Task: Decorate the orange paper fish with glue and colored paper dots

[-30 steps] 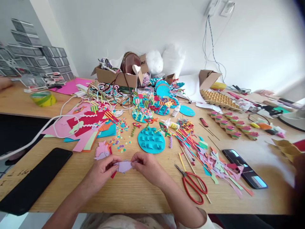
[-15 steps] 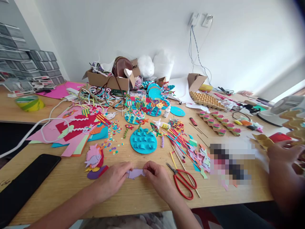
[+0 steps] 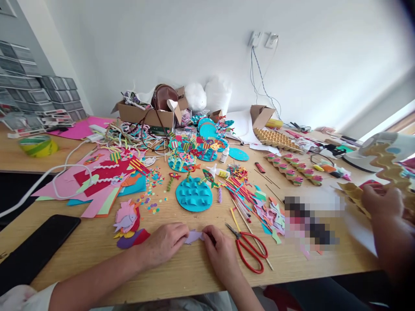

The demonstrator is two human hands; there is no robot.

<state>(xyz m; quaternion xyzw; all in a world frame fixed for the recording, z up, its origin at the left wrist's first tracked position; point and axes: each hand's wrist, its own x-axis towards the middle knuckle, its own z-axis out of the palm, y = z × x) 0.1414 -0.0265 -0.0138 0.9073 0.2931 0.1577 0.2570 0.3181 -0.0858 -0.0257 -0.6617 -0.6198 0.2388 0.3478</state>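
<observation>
A small lilac paper piece (image 3: 193,236) lies low over the wooden table between my two hands. My left hand (image 3: 167,242) has its fingers closed on the left end and covers part of it. At the right end, my right hand (image 3: 218,248) pinches the paper between thumb and curled fingers. Red-handled scissors (image 3: 250,249) lie just right of my right hand. Beyond my hands sits a round teal paper base (image 3: 194,194) with raised loops. Left of it is a pile of pink and lilac fish cutouts (image 3: 126,218), with purple and red shapes below.
A black phone (image 3: 39,246) lies at the left. Paper strips (image 3: 238,194) and scraps (image 3: 270,211) spread right of centre. Another person's hand (image 3: 382,201) holds egg-carton card at the right. Decorated fish, glue bottles (image 3: 225,154) and a cardboard box (image 3: 145,115) stand farther back.
Both my hands and the lilac paper have shifted slightly right, and less of the paper shows. The other person's hand has moved a little. The camera view has tilted slightly.
</observation>
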